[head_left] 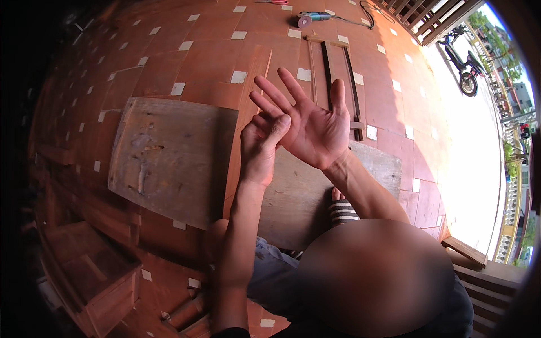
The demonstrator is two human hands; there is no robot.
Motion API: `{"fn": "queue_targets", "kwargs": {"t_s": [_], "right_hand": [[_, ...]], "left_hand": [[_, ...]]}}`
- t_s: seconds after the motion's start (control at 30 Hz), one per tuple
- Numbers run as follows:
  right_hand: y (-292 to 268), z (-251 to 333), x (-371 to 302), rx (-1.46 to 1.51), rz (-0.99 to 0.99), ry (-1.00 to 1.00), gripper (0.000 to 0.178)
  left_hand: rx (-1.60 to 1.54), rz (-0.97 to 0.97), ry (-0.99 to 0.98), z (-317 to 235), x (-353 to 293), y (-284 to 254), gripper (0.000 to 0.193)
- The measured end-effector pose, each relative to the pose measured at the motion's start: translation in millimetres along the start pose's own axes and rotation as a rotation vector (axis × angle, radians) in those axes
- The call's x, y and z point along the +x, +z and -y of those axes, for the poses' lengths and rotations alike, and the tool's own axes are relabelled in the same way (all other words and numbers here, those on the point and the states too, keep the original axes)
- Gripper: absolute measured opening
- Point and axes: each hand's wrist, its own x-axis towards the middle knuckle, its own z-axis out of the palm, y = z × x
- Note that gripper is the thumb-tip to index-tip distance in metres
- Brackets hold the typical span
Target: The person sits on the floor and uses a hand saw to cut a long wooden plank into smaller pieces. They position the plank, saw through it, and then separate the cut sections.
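My left hand [259,141] is closed around the little-finger side of my right hand, its thumb pressing at the edge of the palm. That little finger is mostly hidden in the grip. My right hand [318,127] is held palm up with the thumb and other fingers spread, and nothing lies in it. Both hands are raised above two weathered wooden boards. The left board [174,152] is broad and worn, with a knot or hole in it; the other board [293,194] is partly covered by my arms and a foot in a striped sandal [342,213].
A narrow wooden frame [327,67] lies beyond my hands on the red tiled floor [214,62]. Farther off rests a corded angle grinder [313,17]. A wooden box-like piece [96,276] stands lower left, a slatted bench [496,287] lower right. A motorbike [463,67] is outside.
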Motion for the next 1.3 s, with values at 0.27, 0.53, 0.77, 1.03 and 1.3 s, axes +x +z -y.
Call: {"fn": "queue_targets", "kwargs": {"t_s": [0.27,0.53,0.77,1.03,1.3], "right_hand": [[8,1,13,-0.013,-0.030,0.045,0.101],[-5,22,19,-0.003,-0.035,0.132,0.113],[-43,42,24,0.100,0.030,0.295,0.119],[-77,63,27,0.181,0.014,0.409,0.117],[-96,82,25,0.173,0.023,0.386,0.114]], "left_hand": [[0.321,-0.331,0.340,-20,6,-4,0.030],[1.029,0.020,0.731,-43,16,-17,0.022],[1.200,0.049,0.639,-34,33,-12,0.022],[1.247,0.090,0.489,-16,55,-6,0.015],[1.114,0.011,0.387,2,69,-14,0.013]]}}
